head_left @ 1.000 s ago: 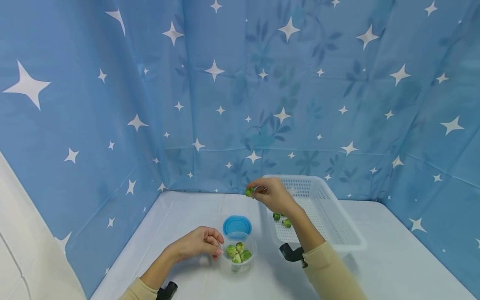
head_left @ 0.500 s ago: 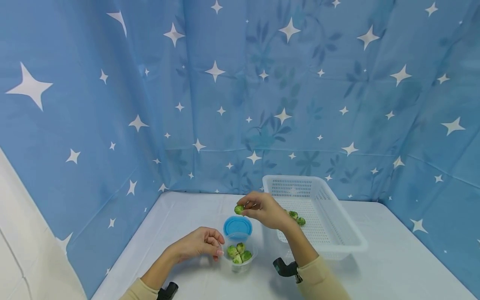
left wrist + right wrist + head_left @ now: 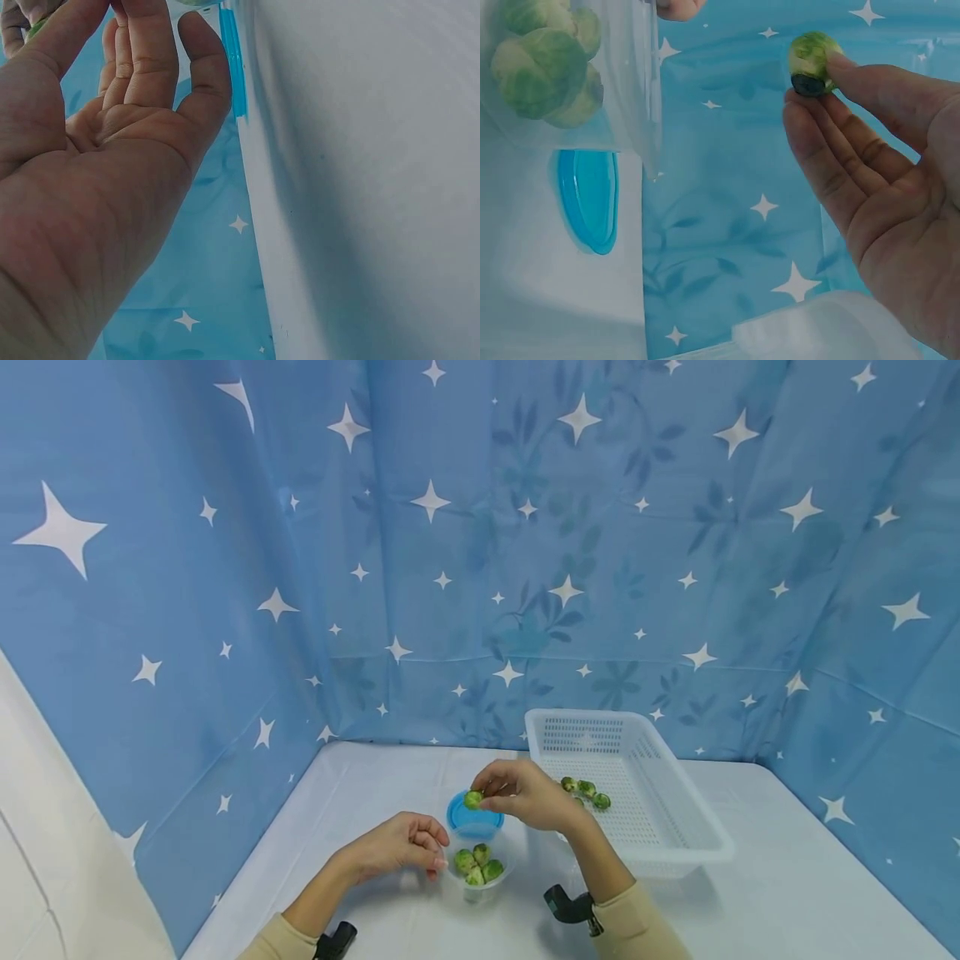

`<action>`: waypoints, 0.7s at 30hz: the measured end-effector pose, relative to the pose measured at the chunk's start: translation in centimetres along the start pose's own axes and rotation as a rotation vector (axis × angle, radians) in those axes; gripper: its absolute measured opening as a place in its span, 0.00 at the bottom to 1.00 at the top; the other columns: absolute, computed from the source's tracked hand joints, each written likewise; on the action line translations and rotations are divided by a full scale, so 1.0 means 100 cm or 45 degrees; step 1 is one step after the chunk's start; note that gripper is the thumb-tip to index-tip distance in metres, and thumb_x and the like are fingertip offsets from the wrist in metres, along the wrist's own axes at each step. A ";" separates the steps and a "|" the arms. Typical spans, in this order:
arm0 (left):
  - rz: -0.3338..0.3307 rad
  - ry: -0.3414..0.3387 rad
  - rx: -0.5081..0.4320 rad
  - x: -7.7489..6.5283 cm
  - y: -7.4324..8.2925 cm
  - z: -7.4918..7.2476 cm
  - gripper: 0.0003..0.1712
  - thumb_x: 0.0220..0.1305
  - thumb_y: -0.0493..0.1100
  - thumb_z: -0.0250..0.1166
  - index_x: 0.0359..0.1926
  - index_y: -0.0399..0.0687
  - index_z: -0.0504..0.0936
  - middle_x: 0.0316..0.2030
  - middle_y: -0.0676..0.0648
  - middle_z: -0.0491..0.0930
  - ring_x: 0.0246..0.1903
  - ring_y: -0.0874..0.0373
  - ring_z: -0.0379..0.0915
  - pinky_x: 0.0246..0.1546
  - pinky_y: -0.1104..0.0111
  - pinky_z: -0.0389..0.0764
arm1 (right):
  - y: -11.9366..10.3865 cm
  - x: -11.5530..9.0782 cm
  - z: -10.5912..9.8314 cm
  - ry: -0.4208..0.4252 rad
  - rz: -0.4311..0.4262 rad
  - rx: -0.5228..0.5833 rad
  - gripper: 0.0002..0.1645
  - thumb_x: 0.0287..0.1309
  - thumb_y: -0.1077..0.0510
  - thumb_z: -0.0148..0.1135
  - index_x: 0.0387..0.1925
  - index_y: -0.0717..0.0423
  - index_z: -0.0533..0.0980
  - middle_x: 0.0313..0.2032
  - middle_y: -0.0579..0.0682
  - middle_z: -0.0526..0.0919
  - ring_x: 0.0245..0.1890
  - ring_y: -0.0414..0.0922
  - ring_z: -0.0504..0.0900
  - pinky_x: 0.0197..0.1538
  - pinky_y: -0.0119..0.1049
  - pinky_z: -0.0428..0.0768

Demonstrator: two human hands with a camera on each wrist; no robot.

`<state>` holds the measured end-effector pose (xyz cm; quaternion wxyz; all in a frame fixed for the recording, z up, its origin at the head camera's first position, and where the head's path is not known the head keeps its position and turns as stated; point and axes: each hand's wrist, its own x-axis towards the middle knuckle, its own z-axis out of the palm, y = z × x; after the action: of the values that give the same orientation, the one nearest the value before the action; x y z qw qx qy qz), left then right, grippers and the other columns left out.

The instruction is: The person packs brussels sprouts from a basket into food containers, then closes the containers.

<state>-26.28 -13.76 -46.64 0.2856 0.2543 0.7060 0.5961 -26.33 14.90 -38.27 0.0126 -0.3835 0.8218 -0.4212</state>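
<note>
One Brussels sprout sits pinched between the thumb and fingertips of my right hand, held in the air above the blue lid and just behind the clear tub. In the right wrist view the sprout's dark cut stem end faces the camera, thumb on one side, fingertips on the other, with the remaining fingers fairly straight.

Left hand: rests on the table at the tub's left side, fingers loosely curled, tips at or against the tub wall; I cannot tell from the head view whether they actually grip it. The left wrist view shows my palm relaxed and nothing closed inside it.

Clear tub: round, lidless, standing upright on the table between my two forearms. Contents: three sprouts, packed together and touching.

Blue lid: lying flat on the table directly behind the tub, close to it.

White basket: perforated plastic, rectangular, on the table to the right of my right hand, just beyond it. Contents: several loose sprouts in a small cluster near its left wall.

Table: covered in pale cloth. Blue backdrop with white stars hangs behind and to both sides.

Two beige sleeves, each with a black wrist-mounted camera.
</note>
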 end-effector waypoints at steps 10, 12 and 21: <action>0.009 -0.009 -0.008 -0.002 0.003 0.001 0.23 0.68 0.37 0.70 0.57 0.26 0.75 0.32 0.51 0.88 0.33 0.58 0.85 0.43 0.63 0.85 | 0.005 0.002 0.013 -0.233 -0.040 0.026 0.10 0.67 0.65 0.68 0.48 0.56 0.84 0.43 0.51 0.89 0.41 0.40 0.88 0.46 0.34 0.87; 0.006 -0.010 -0.008 -0.002 0.003 0.001 0.23 0.68 0.37 0.70 0.57 0.25 0.75 0.32 0.51 0.88 0.33 0.58 0.85 0.44 0.62 0.85 | 0.006 0.003 0.017 -0.283 -0.035 0.034 0.10 0.66 0.66 0.69 0.47 0.57 0.85 0.42 0.52 0.89 0.39 0.38 0.88 0.44 0.33 0.87; 0.011 -0.009 -0.017 -0.002 0.004 0.002 0.22 0.67 0.36 0.70 0.56 0.25 0.75 0.32 0.51 0.88 0.32 0.57 0.85 0.45 0.63 0.85 | 0.005 0.005 0.028 -0.370 0.035 0.010 0.11 0.62 0.67 0.71 0.45 0.54 0.86 0.39 0.49 0.89 0.37 0.35 0.87 0.43 0.30 0.86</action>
<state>-26.04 -13.68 -46.23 0.2873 0.2573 0.6999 0.6012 -26.06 12.81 -40.29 0.1388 -0.4292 0.8148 -0.3642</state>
